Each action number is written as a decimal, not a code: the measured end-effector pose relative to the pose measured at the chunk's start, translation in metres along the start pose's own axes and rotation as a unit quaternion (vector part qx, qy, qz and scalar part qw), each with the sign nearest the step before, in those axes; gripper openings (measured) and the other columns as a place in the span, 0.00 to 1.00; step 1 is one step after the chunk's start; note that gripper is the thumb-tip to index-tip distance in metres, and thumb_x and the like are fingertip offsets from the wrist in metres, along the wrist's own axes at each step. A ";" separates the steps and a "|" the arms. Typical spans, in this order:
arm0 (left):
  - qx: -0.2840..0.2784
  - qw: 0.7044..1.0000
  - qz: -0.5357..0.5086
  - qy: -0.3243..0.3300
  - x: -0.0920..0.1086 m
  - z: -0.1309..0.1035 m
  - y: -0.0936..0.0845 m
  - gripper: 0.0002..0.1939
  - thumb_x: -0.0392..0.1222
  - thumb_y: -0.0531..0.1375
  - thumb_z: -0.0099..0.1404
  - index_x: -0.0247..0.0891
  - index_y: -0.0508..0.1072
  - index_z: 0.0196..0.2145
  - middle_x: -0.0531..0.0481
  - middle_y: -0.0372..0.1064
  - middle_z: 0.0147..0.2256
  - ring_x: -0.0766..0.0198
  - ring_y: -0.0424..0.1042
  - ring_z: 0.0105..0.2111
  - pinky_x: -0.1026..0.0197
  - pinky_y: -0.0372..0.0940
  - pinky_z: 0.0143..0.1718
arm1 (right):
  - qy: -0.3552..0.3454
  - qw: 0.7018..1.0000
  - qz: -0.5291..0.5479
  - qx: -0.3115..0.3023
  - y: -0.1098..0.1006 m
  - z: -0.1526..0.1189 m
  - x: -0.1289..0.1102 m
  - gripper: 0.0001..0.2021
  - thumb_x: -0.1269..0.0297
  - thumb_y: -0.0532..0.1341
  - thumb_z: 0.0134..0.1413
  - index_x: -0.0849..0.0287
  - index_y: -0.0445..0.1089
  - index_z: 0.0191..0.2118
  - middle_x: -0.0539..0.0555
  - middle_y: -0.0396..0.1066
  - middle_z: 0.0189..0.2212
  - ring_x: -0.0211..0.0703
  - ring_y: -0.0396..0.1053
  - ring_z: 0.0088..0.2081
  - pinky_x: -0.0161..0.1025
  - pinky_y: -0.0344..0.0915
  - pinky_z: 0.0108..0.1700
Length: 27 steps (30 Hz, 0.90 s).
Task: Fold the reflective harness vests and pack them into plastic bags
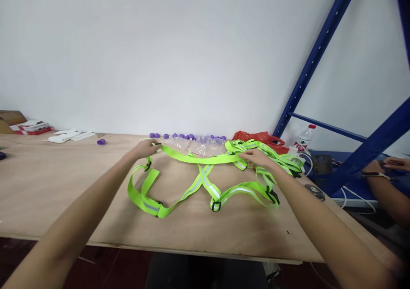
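Note:
A neon yellow-green strap harness (192,188) with grey reflective stripes and black buckles is spread on the wooden table (179,233). Its upper band is held up between both hands and sags slightly in the middle. My left hand (147,148) is closed on the band's left end, by a black buckle piece. Fingers of my right hand (253,156) pinch the band's right part, beside a heap of similar green straps (282,159). Below the band, two straps cross, and loops lie to the left and right.
Purple caps (191,136) and clear plastic bags (208,146) lie along the wall. A red bag (261,138), a bottle (305,138) and a blue metal frame (320,45) stand right. Another person's hands (374,168) are at the far right. White papers (65,136) lie left.

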<state>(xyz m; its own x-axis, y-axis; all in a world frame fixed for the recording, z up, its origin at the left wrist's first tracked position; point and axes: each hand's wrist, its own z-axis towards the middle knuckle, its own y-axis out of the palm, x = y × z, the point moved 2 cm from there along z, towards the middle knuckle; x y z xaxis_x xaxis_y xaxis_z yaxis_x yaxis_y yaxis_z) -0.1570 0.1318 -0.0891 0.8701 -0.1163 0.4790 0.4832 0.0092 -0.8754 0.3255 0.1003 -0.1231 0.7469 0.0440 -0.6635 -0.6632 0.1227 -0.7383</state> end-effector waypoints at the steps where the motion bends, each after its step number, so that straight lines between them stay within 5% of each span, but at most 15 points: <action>1: 0.020 1.000 0.001 -0.001 -0.002 0.003 0.014 0.28 0.62 0.55 0.63 0.35 0.74 0.47 0.40 0.78 0.41 0.50 0.77 0.40 0.56 0.69 0.40 | 0.003 1.000 -0.010 0.011 0.010 0.002 0.003 0.16 0.51 0.67 0.51 0.62 0.77 0.30 0.54 0.75 0.23 0.45 0.71 0.25 0.39 0.67 0.30; 4: 0.047 0.999 0.002 0.001 -0.011 0.002 0.042 0.33 0.61 0.53 0.65 0.33 0.67 0.58 0.35 0.74 0.52 0.48 0.76 0.47 0.54 0.69 0.45 | -0.008 0.997 -0.039 0.059 0.021 -0.002 0.011 0.16 0.53 0.65 0.53 0.62 0.77 0.40 0.60 0.79 0.36 0.51 0.75 0.37 0.44 0.70 0.41; 7: 0.064 0.998 0.004 0.016 -0.029 -0.017 0.050 0.35 0.60 0.52 0.66 0.33 0.62 0.62 0.34 0.66 0.60 0.45 0.71 0.55 0.50 0.66 0.53 | -0.038 0.991 -0.055 0.112 0.006 -0.030 0.025 0.19 0.53 0.61 0.57 0.60 0.74 0.48 0.62 0.76 0.48 0.54 0.74 0.47 0.46 0.69 0.49; 10: 0.089 0.996 0.021 0.019 -0.054 -0.045 0.047 0.31 0.57 0.49 0.68 0.35 0.65 0.59 0.35 0.68 0.58 0.41 0.68 0.57 0.43 0.63 0.56 | -0.088 0.977 -0.091 0.170 -0.023 -0.078 0.053 0.15 0.52 0.57 0.60 0.56 0.74 0.43 0.60 0.78 0.44 0.54 0.75 0.44 0.46 0.70 0.46; 13: 0.169 0.978 0.078 0.091 -0.057 -0.073 0.045 0.25 0.54 0.49 0.68 0.37 0.69 0.55 0.36 0.72 0.54 0.41 0.69 0.55 0.42 0.64 0.54 | -0.068 0.978 -0.146 0.135 -0.042 -0.122 0.086 0.13 0.59 0.55 0.58 0.55 0.73 0.44 0.58 0.78 0.42 0.53 0.77 0.41 0.44 0.71 0.42; 15: 0.216 0.961 0.069 0.157 -0.035 -0.089 0.049 0.20 0.50 0.50 0.70 0.40 0.70 0.54 0.40 0.71 0.54 0.44 0.68 0.57 0.44 0.64 0.56 | -0.062 0.978 -0.179 0.085 -0.043 -0.141 0.100 0.19 0.67 0.55 0.53 0.55 0.71 0.51 0.58 0.77 0.46 0.53 0.75 0.47 0.44 0.70 0.46; 17: 0.200 0.949 0.030 0.243 0.005 -0.104 0.063 0.17 0.45 0.51 0.71 0.41 0.70 0.53 0.43 0.72 0.54 0.49 0.69 0.56 0.48 0.64 0.56 | -0.064 0.975 -0.211 0.041 -0.037 -0.149 0.104 0.27 0.71 0.55 0.50 0.56 0.68 0.58 0.60 0.76 0.50 0.54 0.73 0.51 0.44 0.68 0.51; 22: -0.015 0.887 0.005 0.462 0.113 -0.136 0.128 0.18 0.40 0.51 0.73 0.41 0.67 0.58 0.42 0.69 0.58 0.52 0.67 0.59 0.48 0.59 0.62 | -0.033 0.963 -0.269 -0.010 -0.016 -0.151 0.085 0.28 0.66 0.58 0.51 0.59 0.68 0.61 0.62 0.76 0.42 0.58 0.73 0.46 0.46 0.68 0.47; 24: -0.068 0.876 0.011 0.478 0.132 -0.141 0.152 0.19 0.43 0.55 0.72 0.40 0.67 0.58 0.39 0.66 0.60 0.47 0.64 0.61 0.44 0.59 0.62 | -0.039 0.971 -0.235 -0.014 -0.012 -0.152 0.077 0.25 0.64 0.58 0.52 0.58 0.70 0.58 0.62 0.76 0.43 0.58 0.73 0.46 0.48 0.68 0.48; 27: -0.109 0.885 -0.009 0.453 0.132 -0.140 0.172 0.20 0.42 0.55 0.71 0.41 0.67 0.59 0.38 0.66 0.60 0.47 0.67 0.58 0.46 0.63 0.58 | -0.035 0.992 -0.120 -0.002 -0.017 -0.159 0.072 0.23 0.62 0.59 0.52 0.56 0.72 0.55 0.60 0.75 0.48 0.56 0.73 0.46 0.49 0.68 0.49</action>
<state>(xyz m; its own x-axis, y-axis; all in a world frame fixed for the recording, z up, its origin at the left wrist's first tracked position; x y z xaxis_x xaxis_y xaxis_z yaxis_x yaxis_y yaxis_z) 0.0270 -0.0209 -0.1855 0.3800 -0.8638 0.3308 0.3798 -0.1803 -0.9073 0.3828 -0.0561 -0.1781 0.8848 0.0832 -0.4584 -0.4658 0.1337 -0.8747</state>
